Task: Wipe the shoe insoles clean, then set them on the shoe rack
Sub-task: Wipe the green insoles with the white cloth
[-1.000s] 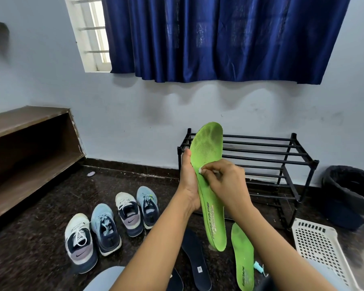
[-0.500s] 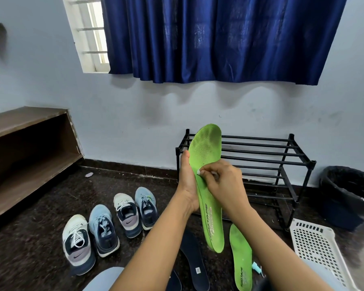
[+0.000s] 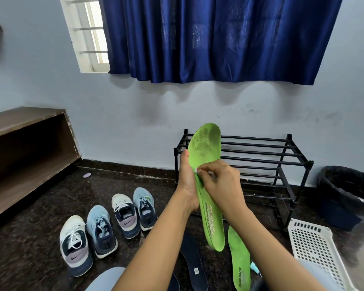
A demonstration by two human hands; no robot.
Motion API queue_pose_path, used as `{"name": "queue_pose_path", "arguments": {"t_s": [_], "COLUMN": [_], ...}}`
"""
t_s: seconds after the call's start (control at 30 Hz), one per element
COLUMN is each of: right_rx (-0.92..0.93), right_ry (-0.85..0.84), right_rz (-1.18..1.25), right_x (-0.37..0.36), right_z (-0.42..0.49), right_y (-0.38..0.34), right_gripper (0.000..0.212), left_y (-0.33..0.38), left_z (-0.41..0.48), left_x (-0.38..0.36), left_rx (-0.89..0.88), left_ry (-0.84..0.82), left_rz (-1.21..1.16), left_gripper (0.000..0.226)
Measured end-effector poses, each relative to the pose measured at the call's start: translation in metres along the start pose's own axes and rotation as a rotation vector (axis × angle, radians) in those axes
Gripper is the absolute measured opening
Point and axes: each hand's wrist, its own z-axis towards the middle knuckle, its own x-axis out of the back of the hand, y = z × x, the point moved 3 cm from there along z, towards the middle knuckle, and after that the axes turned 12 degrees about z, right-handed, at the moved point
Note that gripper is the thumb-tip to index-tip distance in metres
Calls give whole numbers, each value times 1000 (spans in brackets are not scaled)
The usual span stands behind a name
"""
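Held insole: a green insole (image 3: 206,175) stands nearly upright in the air at centre, toe end up, in front of the shoe rack.
Left hand: the left hand (image 3: 186,181) is clamped on the insole's left edge around its middle, thumb up along the rim.
Right hand: the right hand (image 3: 221,183) has its fingers pinched together on a small white wipe (image 3: 197,170), pressed against the insole's face near the left edge.
Shoe rack: a black shoe rack (image 3: 261,164) stands against the far wall, just behind the hands.
Other insoles: a second green insole (image 3: 240,261) lies on the dark floor (image 3: 29,248) near right; a dark insole (image 3: 192,261) lies just left of it.
Shoes: four sneakers (image 3: 105,225) sit in a row to the near left.
Right side: a white basket (image 3: 315,248) sits near, a black bin (image 3: 349,192) farther.
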Motion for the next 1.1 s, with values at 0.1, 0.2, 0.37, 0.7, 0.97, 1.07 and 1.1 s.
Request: {"name": "queue_pose_path", "arguments": {"t_s": [0.1, 0.2, 0.37, 0.7, 0.97, 1.07, 1.1], "right_rx": [-50, -84, -138, -32, -69, -33, -34], "right_ry": [13, 112, 158, 84, 91, 16, 3], "right_rz": [54, 39, 49, 22, 52, 40, 44], "right_x": [2, 9, 15, 7, 10, 6, 6], "right_z": [6, 16, 19, 14, 13, 7, 6], "right_y": [3, 10, 11, 2, 3, -1, -1], "right_gripper": [2, 4, 6, 4, 5, 6, 6], "left_y": [0, -6, -13, -13, -18, -14, -14], "left_z": [0, -1, 1, -2, 0, 1, 1], "left_x": [0, -9, -13, -9, -11, -3, -2], "left_rx": [12, 26, 30, 86, 84, 86, 96], "left_ry": [8, -59, -69, -29, -54, -6, 1], "left_rz": [-4, 0, 1, -18, -10, -2, 3], "left_gripper": [80, 81, 79, 71, 75, 77, 77]}}
